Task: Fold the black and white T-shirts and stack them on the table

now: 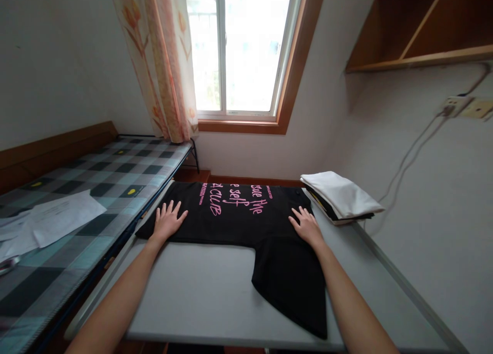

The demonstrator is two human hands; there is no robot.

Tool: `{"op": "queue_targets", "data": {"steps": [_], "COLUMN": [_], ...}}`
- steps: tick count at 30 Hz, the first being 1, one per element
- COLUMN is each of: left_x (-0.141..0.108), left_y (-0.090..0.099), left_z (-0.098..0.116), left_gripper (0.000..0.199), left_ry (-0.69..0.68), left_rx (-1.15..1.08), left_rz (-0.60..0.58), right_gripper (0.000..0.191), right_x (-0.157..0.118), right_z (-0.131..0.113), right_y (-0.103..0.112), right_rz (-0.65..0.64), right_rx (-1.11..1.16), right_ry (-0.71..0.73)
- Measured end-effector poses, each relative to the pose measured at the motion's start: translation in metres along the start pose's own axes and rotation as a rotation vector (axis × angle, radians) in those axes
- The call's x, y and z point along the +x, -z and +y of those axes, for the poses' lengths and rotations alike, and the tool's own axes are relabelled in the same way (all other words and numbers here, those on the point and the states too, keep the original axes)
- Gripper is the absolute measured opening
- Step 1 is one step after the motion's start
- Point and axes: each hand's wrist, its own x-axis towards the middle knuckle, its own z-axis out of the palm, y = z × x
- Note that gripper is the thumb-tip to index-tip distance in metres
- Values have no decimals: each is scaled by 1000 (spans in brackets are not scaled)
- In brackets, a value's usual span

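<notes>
A black T-shirt (227,225) with pink lettering lies spread sideways across the white table (192,292). One sleeve reaches toward the near edge, at the right. My left hand (168,221) rests flat on the shirt's left end, fingers spread. Flat on the right part, near the shoulder, lies my right hand (306,224), its fingers also apart. Neither hand grips the cloth. The shirt's far side runs along the table's back edge.
Folded white and dark clothes (341,195) are stacked at the table's back right. To the left stands a bed with a checked mattress (96,190), papers (57,220) on it. A wall socket with a cable (456,106) is at right, below a wooden shelf (423,56).
</notes>
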Motion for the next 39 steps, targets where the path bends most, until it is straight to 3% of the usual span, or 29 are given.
{"op": "queue_targets", "data": {"steps": [39], "left_x": [-2], "left_y": [4], "left_z": [4], "left_gripper": [65], "left_ry": [-4], "left_rx": [44], "left_rz": [6], "right_gripper": [53], "right_x": [1], "right_z": [4], "right_y": [-4], "right_rz": [34], "right_rx": [32], "right_ry": [11]}}
